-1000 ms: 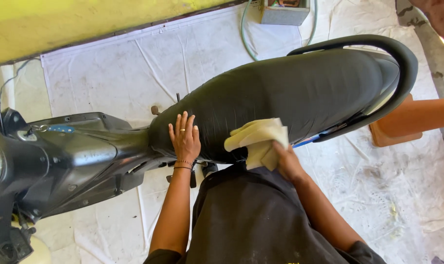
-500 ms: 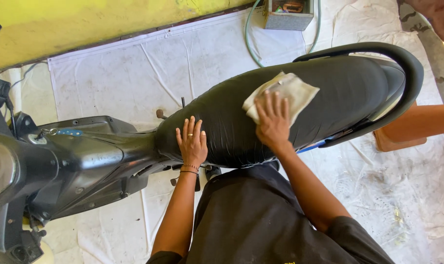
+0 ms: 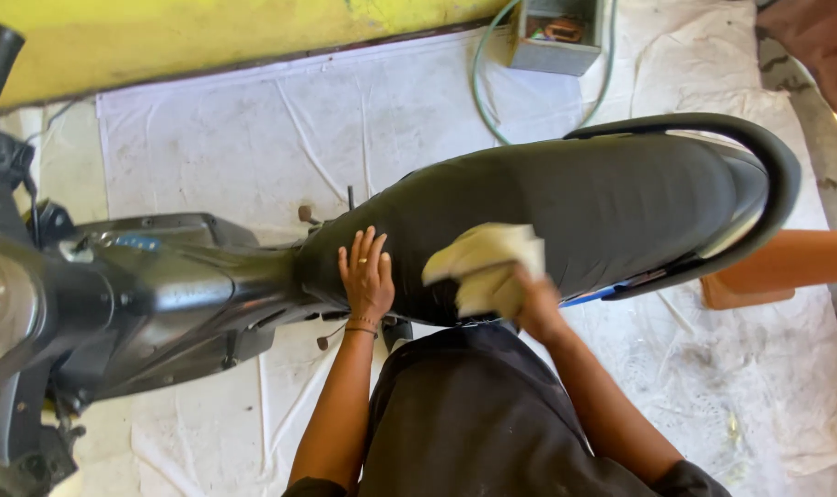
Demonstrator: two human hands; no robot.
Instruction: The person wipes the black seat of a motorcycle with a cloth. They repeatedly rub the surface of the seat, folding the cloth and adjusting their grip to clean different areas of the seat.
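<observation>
R hand (image 3: 534, 308) bunches cloth (image 3: 485, 269) in its fingers, pressed on near side of seat (image 3: 603, 198). L hand (image 3: 367, 276), fingers spread flat, braces seat front, just left of cloth. Wiping looks mid-way; can't tell which parts are done, rear probably left.

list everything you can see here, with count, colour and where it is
scooter: 1, black, across the middle, handlebar end at left
seat: 1, black, centre to right
grab rail: 1, black, around the seat's rear
cloth: 1, pale yellow, on the seat's near side
floor sheet: 1, white, under the scooter
wall: 1, yellow, top
metal box: 1, grey, top centre
hose: 1, green, beside the box
orange block: 1, right of the seat
left hand: flat on the seat's front
right hand: gripping the cloth
</observation>
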